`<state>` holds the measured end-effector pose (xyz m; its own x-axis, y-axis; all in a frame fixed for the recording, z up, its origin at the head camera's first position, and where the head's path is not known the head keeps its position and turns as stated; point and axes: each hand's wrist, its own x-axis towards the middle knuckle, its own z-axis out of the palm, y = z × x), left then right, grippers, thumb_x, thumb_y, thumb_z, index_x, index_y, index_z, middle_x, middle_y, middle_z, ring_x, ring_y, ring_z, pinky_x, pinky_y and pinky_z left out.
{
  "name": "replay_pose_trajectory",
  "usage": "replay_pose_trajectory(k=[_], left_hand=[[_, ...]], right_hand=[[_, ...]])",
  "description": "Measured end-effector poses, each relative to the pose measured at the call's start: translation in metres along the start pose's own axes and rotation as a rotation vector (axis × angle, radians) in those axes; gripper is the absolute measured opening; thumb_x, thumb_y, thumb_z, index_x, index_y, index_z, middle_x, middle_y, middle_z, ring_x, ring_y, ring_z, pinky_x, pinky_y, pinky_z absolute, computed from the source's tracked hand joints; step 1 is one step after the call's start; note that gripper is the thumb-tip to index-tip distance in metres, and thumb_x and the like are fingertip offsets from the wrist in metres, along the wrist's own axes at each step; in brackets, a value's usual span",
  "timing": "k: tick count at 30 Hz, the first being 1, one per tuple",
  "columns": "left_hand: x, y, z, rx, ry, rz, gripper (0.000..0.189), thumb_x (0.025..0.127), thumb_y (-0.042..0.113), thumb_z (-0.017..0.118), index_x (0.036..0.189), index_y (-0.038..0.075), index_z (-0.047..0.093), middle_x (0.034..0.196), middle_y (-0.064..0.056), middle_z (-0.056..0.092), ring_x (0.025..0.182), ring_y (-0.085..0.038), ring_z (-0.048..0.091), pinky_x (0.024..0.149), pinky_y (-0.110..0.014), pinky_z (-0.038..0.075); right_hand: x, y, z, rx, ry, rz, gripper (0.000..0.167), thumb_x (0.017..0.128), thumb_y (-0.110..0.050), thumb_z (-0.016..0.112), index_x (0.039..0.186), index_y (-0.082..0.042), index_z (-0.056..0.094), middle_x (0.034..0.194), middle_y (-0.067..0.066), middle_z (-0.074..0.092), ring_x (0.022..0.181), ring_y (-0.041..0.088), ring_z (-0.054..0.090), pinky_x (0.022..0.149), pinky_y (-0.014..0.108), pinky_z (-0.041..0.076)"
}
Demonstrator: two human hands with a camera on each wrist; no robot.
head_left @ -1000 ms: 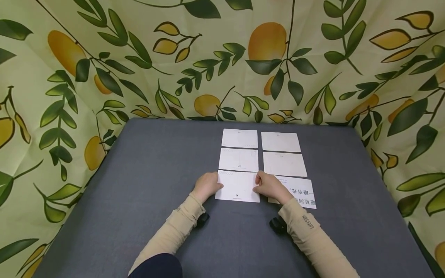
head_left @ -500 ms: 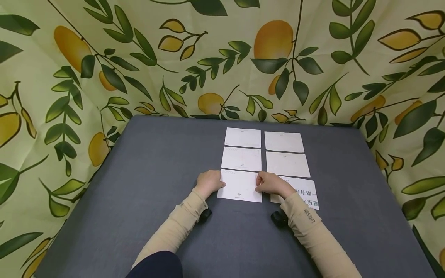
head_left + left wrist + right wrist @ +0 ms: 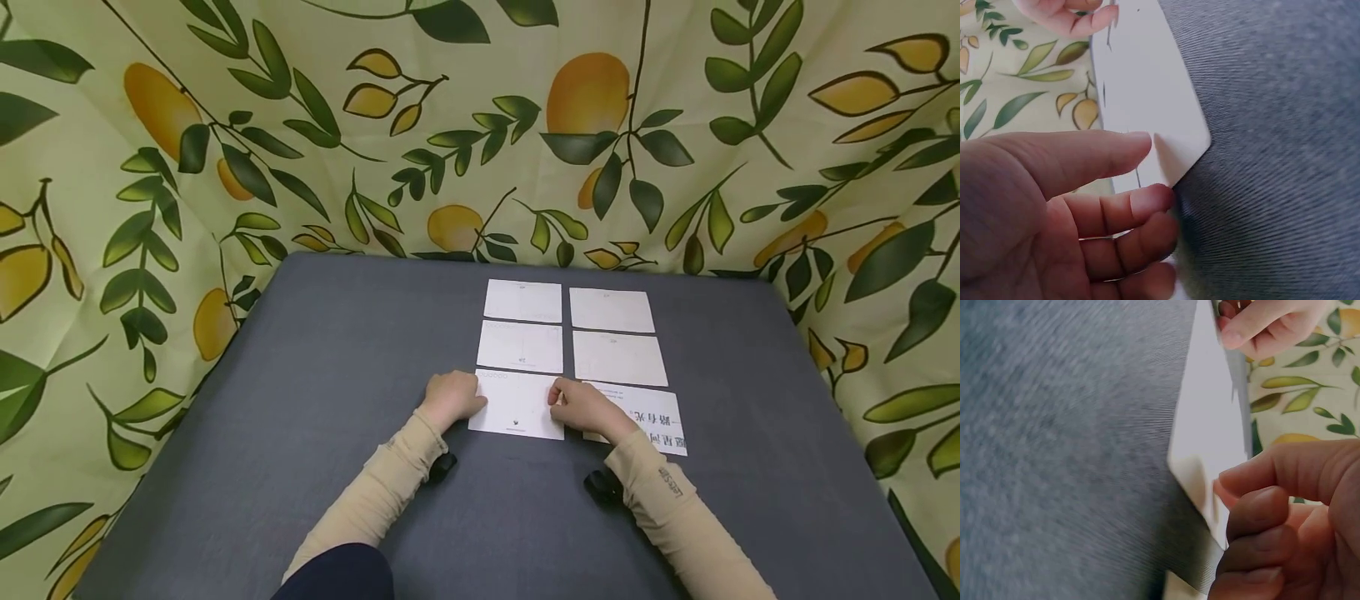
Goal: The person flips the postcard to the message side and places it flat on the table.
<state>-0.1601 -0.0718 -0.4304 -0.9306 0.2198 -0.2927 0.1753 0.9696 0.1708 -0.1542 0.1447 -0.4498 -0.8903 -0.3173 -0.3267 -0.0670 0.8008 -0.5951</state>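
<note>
A white card [image 3: 517, 404] with faint small print lies at the near left of a two-column layout on the grey table. My left hand [image 3: 452, 397] holds its left edge, thumb over the top and bent fingers beside it; the left wrist view shows the thumb and index finger at the card's corner [image 3: 1154, 81]. At the opposite edge, my right hand [image 3: 588, 406] pinches the card between thumb and index finger, its other fingers curled. Part of a card with large inverted lettering [image 3: 663, 417] is hidden under the right hand and wrist.
Two white cards [image 3: 521, 346] [image 3: 522, 302] continue the left column farther back. Behind the lettered card lie two more cards [image 3: 619, 358] [image 3: 611, 311]. The grey cloth-covered table [image 3: 337, 350] meets a leaf-and-fruit patterned curtain [image 3: 465, 125] at the back.
The head view has shifted slightly. My right hand has eased a little at the card's right edge, uncovering more of the lettering beside it. The left hand and the cards look unmoved.
</note>
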Motion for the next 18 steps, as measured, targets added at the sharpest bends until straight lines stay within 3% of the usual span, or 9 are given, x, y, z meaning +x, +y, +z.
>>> replay_pose_trajectory(k=[5, 9, 14, 18], left_hand=[[0.0, 0.003, 0.0, -0.047, 0.112, 0.048, 0.03, 0.086, 0.033, 0.059, 0.068, 0.011, 0.058, 0.07, -0.005, 0.065, 0.065, -0.019, 0.057, 0.069, -0.038, 0.044], [0.001, 0.013, 0.0, -0.189, 0.183, 0.145, 0.026, 0.087, 0.032, 0.06, 0.073, 0.01, 0.061, 0.064, -0.001, 0.059, 0.057, -0.013, 0.049, 0.055, -0.027, 0.038], [0.002, 0.034, 0.006, -0.442, 0.179, 0.279, 0.024, 0.088, 0.027, 0.059, 0.095, 0.004, 0.064, 0.077, -0.006, 0.061, 0.064, -0.012, 0.05, 0.057, -0.021, 0.038], [0.0, 0.05, 0.015, -0.566, 0.143, 0.356, 0.031, 0.09, 0.024, 0.058, 0.108, 0.0, 0.061, 0.093, -0.011, 0.061, 0.076, -0.017, 0.054, 0.069, -0.022, 0.04]], right_hand=[[-0.013, 0.004, -0.007, 0.072, 0.06, -0.032, 0.02, 0.085, -0.008, 0.05, 0.1, -0.003, 0.062, 0.058, -0.001, 0.04, 0.049, 0.012, 0.034, 0.049, 0.025, 0.03], [-0.026, 0.014, -0.015, 0.131, 0.109, -0.034, 0.02, 0.088, -0.011, 0.051, 0.104, -0.002, 0.061, 0.056, -0.002, 0.041, 0.047, 0.011, 0.034, 0.046, 0.025, 0.03], [-0.041, 0.029, -0.026, 0.15, 0.158, 0.0, 0.025, 0.091, -0.021, 0.056, 0.108, -0.002, 0.06, 0.057, -0.002, 0.044, 0.045, 0.01, 0.038, 0.044, 0.024, 0.032], [-0.053, 0.04, -0.037, 0.152, 0.203, 0.061, 0.033, 0.092, -0.027, 0.056, 0.112, 0.0, 0.057, 0.063, 0.001, 0.049, 0.05, 0.012, 0.041, 0.047, 0.026, 0.035]])
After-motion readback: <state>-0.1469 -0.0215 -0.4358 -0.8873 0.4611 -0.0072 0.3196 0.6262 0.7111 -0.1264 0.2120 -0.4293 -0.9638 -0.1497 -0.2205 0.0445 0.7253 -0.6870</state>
